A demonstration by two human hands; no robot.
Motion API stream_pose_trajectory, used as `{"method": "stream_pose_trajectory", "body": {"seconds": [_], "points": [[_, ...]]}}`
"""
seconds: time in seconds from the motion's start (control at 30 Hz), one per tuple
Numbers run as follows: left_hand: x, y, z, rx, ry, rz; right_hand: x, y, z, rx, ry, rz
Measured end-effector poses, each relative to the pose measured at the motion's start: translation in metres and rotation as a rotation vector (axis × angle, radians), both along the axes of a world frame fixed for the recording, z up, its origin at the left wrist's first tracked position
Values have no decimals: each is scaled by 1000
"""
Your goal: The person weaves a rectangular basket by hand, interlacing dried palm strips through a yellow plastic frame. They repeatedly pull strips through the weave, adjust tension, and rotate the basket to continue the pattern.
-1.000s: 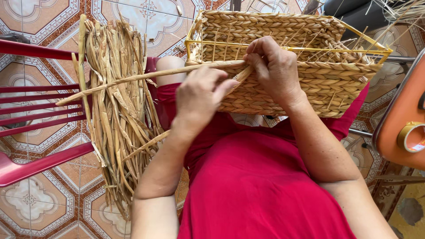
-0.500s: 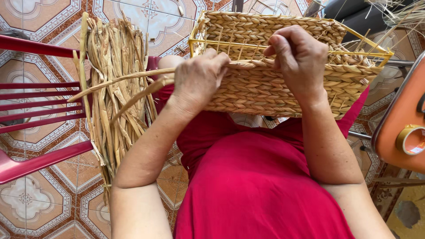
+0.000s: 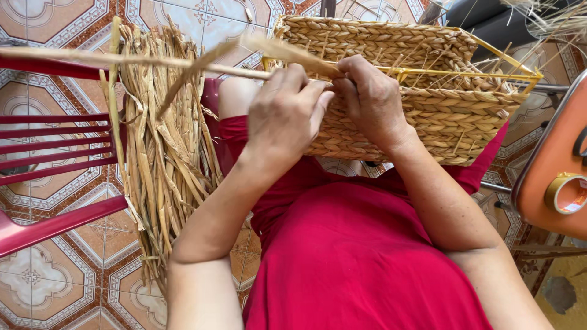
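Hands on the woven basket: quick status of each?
Left hand: closed, gripping a dried reed strand at the basket rim.
Right hand: closed, pinching the same strand.

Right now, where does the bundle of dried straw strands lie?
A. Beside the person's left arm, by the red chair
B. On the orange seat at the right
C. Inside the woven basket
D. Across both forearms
A: the bundle of dried strands hangs beside the left arm, next to the red chair, apart from the woven basket.

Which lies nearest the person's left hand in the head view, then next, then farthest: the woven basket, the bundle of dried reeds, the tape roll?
1. woven basket, touching the left hand
2. bundle of dried reeds, to its left
3. tape roll, far right on the orange seat
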State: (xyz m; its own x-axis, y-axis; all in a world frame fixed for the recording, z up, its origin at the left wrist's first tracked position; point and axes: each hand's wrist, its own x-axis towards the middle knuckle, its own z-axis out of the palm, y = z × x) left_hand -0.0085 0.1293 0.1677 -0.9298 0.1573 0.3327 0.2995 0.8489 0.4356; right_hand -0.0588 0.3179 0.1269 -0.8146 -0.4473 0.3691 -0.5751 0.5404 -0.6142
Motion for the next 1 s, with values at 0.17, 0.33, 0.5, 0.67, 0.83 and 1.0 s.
{"method": "stream_pose_trajectory", "body": {"seconds": [0.17, 0.33, 0.5, 0.67, 0.83, 1.0], "points": [[-50, 4, -58, 303, -460, -155, 3, 8, -1, -37, -117, 34], [-30, -1, -63, 392, -116, -175, -5, 13, -8, -125, -318, 11], [6, 1, -39, 287, 234, -163, -6, 1, -12, -40, -124, 10], [12, -23, -34, -87, -641, 228, 0, 2, -1, 101, -68, 66], [16, -76, -51, -62, -466, 146, 3, -4, -5, -152, -191, -13], [17, -93, -44, -72, -178, 238, 0, -9, -10, -72, -35, -54]]}}
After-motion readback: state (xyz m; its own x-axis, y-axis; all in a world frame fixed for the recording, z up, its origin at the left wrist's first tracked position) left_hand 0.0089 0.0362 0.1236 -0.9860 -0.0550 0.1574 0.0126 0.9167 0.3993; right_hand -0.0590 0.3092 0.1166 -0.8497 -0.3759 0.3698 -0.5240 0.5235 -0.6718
